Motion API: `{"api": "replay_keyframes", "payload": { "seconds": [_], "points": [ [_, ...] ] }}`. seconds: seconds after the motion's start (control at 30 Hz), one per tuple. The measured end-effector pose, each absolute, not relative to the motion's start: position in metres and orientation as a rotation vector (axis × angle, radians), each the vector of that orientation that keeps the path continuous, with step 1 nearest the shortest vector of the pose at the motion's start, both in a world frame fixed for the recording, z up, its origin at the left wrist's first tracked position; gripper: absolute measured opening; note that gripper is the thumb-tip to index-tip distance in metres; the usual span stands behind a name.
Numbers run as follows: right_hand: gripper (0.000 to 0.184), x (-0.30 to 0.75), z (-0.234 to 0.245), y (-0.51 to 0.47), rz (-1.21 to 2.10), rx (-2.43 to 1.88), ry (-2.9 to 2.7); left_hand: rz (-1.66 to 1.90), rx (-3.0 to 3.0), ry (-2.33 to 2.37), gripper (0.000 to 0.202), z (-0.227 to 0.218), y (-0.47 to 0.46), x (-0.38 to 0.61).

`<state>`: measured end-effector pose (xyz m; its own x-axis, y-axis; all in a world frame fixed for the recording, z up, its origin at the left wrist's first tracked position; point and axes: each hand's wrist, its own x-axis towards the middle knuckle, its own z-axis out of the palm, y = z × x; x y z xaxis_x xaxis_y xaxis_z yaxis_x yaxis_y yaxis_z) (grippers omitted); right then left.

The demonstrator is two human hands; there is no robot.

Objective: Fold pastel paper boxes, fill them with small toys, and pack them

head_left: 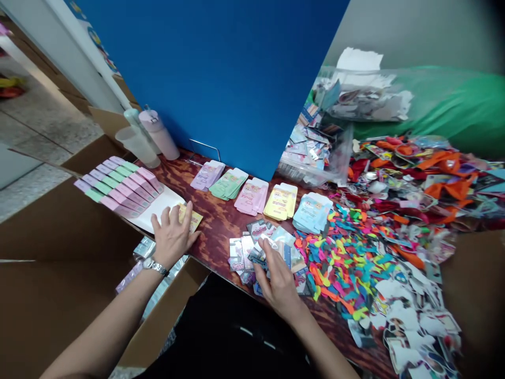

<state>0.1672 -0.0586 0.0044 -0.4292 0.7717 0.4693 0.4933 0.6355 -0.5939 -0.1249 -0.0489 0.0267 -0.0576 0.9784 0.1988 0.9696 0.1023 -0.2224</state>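
My left hand [171, 234] lies with its fingers spread over a white sheet [168, 202] and the near side of a yellow packet [195, 218]. Rows of narrow purple, green and pink boxes [122, 184] stand beside it on that sheet. My right hand [278, 284] is over a loose pile of small printed cards [242, 250], index finger and thumb stretched out and apart. The fingertips are at a shiny card [258, 255]; whether they touch it is unclear. Behind the cards are stacks of flat packets: purple [207, 176], green [228, 184], pink [251, 196], yellow [281, 201] and blue [312, 211].
Colourful balloons [347, 258] cover the table's right side, with cut-out stickers [414, 321] nearer me. A blue panel [221, 79] rises behind. Bottles [160, 134] and a plastic cup [138, 147] stand at the left back. An open cardboard box [51, 273] sits at the left.
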Motion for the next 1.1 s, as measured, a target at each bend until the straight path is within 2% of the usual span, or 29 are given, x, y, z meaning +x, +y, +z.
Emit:
{"api": "replay_keyframes", "payload": {
  "seconds": [0.33,0.57,0.8,0.87,1.0,1.1],
  "points": [
    [0.067,0.187,0.004,-0.055,0.424,-1.027,-2.149,-0.108,-2.041,-2.015,0.073,0.023,-0.047,-0.124],
    [0.049,0.225,0.001,0.012,0.200,-1.291,-2.182,-0.400,-2.359,-1.717,0.063,0.021,-0.026,-0.065],
    [0.065,0.217,-0.002,0.084,0.092,-1.652,-2.601,-0.502,-2.727,-1.444,0.055,0.015,-0.029,0.010],
    [0.056,0.211,0.001,0.091,0.103,-1.667,-2.676,-0.535,-2.775,-1.430,0.055,0.014,-0.030,0.016],
    [0.026,0.205,0.008,0.093,0.117,-1.628,-2.765,-0.645,-2.876,-1.489,0.056,0.012,-0.027,0.016],
    [0.018,0.203,0.013,0.092,0.115,-1.633,-2.813,-0.845,-2.952,-1.581,0.053,0.013,-0.019,0.014]
  ]
}}
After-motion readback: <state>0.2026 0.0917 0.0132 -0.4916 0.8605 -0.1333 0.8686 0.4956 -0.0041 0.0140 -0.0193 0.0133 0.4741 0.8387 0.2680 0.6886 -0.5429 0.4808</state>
